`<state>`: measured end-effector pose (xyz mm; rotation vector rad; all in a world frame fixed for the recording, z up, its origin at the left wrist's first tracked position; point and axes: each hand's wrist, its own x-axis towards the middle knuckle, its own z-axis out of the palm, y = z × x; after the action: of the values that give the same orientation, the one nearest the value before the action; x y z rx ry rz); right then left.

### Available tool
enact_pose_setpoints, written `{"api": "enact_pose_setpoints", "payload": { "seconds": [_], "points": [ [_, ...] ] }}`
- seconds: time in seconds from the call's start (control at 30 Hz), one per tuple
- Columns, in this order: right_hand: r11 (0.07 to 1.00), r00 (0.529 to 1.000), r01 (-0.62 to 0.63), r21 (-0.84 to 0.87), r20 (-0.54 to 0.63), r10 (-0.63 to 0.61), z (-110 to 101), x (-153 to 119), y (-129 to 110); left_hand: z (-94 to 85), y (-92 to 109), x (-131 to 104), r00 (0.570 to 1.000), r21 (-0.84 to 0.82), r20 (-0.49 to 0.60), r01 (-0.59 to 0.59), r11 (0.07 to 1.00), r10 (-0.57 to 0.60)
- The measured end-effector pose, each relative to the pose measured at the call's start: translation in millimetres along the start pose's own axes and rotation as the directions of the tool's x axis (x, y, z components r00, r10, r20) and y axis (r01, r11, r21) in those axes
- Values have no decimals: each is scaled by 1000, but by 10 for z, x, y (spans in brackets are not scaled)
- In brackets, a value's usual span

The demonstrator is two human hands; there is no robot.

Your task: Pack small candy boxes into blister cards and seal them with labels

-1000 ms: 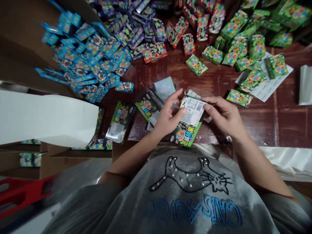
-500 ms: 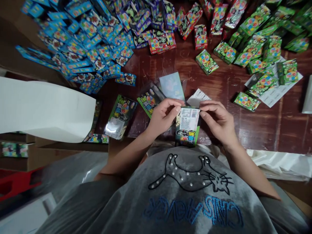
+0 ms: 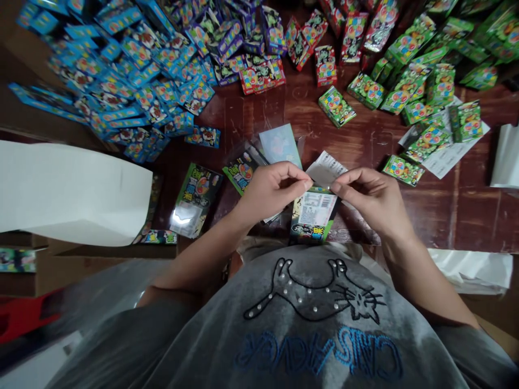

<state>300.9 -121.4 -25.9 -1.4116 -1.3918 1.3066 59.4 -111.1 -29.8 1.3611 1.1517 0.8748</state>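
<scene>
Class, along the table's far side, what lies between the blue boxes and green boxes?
In the head view, purple boxes beside the blue boxes, then red boxes towards the green boxes.

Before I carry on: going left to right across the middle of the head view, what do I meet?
White sheet → black-and-green packet → left hand → labelled packet → right hand → paper under green boxes → pale object at the right edge.
</scene>
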Motion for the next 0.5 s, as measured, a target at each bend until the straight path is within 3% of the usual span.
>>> {"api": "enact_pose_setpoints", "payload": {
  "seconds": [0.1,0.23,0.33,0.4,0.5],
  "points": [
    [1000,999,26,-2,45,-26,-99,-28,-3,-26,6,35,996,-43,92,-14,999,17],
    [982,967,180,-56,195,-166,-325,-103,7,-12,-46,54,983,-100,173,-40,994,57],
    [915,952,305,-264,117,-283,-497,-23,91,49,-141,145,987,-60,155,-26,998,35],
    [839,947,296,-457,24,-321,-565,118,202,97,-227,250,989,-40,148,-10,999,16],
    [720,953,266,-641,63,-296,-567,378,397,154,-366,416,986,-56,165,7,998,2]
  ]
}}
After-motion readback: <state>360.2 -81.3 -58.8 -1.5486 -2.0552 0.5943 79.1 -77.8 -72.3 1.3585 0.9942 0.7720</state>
